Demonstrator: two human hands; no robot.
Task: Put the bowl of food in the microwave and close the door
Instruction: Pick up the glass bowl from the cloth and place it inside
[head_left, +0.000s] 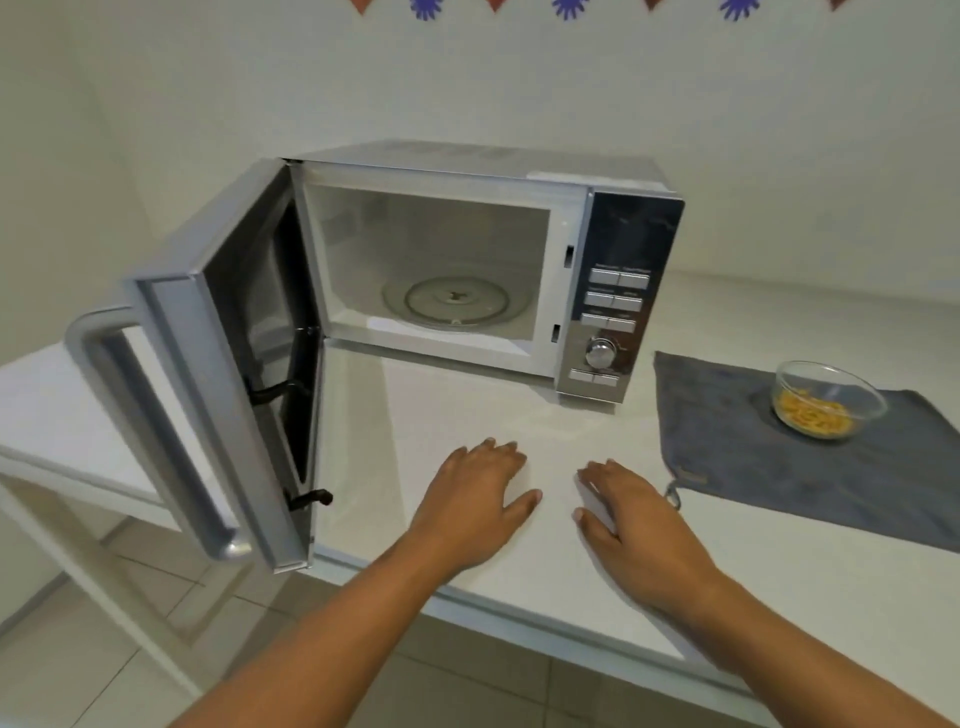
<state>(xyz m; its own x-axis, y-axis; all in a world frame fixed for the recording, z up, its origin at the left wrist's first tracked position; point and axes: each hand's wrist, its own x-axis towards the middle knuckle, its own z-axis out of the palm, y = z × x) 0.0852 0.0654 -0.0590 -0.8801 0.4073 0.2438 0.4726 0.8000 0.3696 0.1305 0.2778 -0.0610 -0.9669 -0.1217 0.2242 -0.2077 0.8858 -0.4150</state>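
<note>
A silver microwave (618, 291) stands at the back of the white counter (467, 405). Its door (223, 395) is swung wide open to the left, past the counter's edge. Inside, the glass turntable (454, 301) is bare. A clear glass bowl (826, 400) with yellow food sits on a grey cloth (769, 467) to the right of the microwave. My left hand (478, 499) and my right hand (634, 514) lie flat on the counter in front of the microwave, palms down, fingers apart, holding nothing. The bowl is well to the right of my right hand.
The counter's front edge runs diagonally under my forearms, with tiled floor (130, 649) below. A lower white table (62, 415) stands to the left behind the open door. The wall is close behind the microwave.
</note>
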